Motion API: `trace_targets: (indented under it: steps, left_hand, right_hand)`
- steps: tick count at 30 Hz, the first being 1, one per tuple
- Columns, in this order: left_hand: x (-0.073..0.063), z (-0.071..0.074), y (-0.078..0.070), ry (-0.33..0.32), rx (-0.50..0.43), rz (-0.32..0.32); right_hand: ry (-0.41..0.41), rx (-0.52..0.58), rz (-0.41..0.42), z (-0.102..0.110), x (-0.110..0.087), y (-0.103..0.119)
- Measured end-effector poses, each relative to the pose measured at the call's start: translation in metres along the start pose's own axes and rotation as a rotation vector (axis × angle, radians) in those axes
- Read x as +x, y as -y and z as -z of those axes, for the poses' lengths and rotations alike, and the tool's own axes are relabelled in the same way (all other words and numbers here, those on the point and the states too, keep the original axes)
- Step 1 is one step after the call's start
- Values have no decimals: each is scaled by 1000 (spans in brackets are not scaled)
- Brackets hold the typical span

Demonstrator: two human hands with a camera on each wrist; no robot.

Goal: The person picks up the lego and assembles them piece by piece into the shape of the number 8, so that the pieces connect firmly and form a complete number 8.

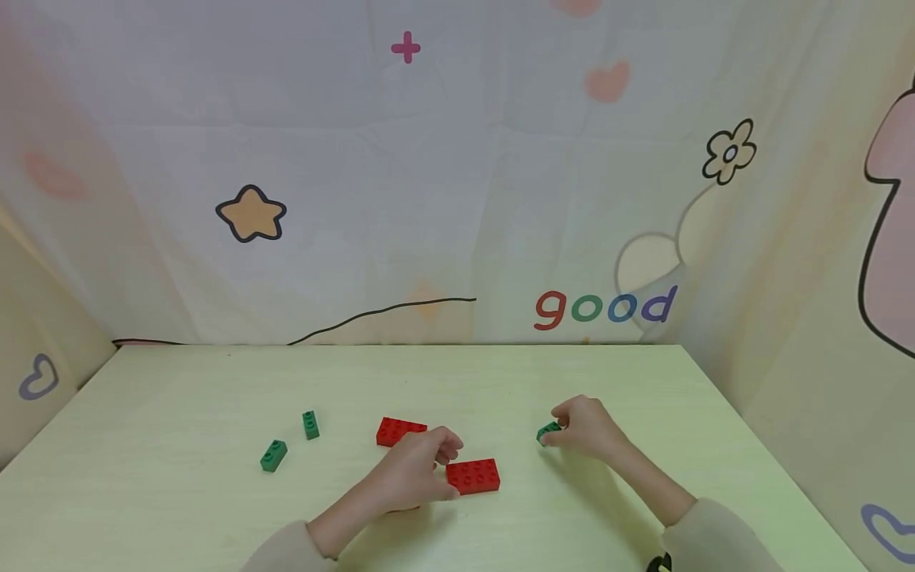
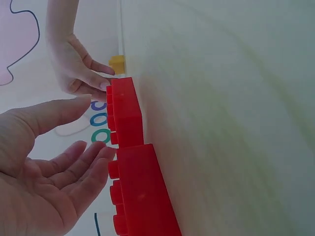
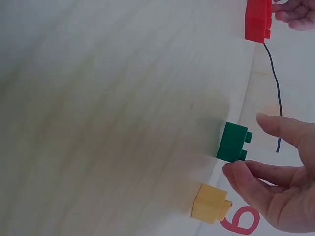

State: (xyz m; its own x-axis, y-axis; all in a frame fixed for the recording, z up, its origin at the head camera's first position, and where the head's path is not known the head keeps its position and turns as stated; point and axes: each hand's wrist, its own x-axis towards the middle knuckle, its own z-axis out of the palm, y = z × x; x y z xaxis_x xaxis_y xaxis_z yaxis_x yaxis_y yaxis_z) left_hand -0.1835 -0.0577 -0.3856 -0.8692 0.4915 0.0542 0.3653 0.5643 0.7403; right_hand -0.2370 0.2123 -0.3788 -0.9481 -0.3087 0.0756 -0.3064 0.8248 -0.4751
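Observation:
My left hand (image 1: 415,473) hovers by a red eight-stud brick (image 1: 474,477), thumb and fingers spread apart. In the left wrist view that hand (image 2: 54,162) holds nothing; its fingertips lie close to the studs of two red bricks, the nearer one (image 2: 147,191) and the farther one (image 2: 127,113). My right hand (image 1: 586,427) is around a small green two-stud brick (image 1: 549,431) on the table. The right wrist view shows the fingers at one end of the green brick (image 3: 232,142), while the thumb (image 3: 280,129) stays off the other end.
Another red brick (image 1: 400,430) lies behind my left hand, partly covered. Two small green bricks, one nearer (image 1: 274,456) and one farther (image 1: 310,425), lie to the left. A yellow brick (image 3: 209,203) stands beyond the right hand. A patterned cloth (image 1: 429,199) hangs behind the table.

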Motion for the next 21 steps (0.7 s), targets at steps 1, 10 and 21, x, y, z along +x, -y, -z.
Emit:
trace_targets:
  steps: [1, 10, 21]
  left_hand:
    - [1, -1, 0, 2, 18, 4]
    - [7, -4, -5, 12, 135, 69]
    - [15, -8, -5, 61, 206, 110]
  right_hand:
    - [-2, -12, 6, -1, 1, 0]
    - [19, -70, -118, -5, 4, 9]
    - [7, -98, -94, -6, 7, 7]
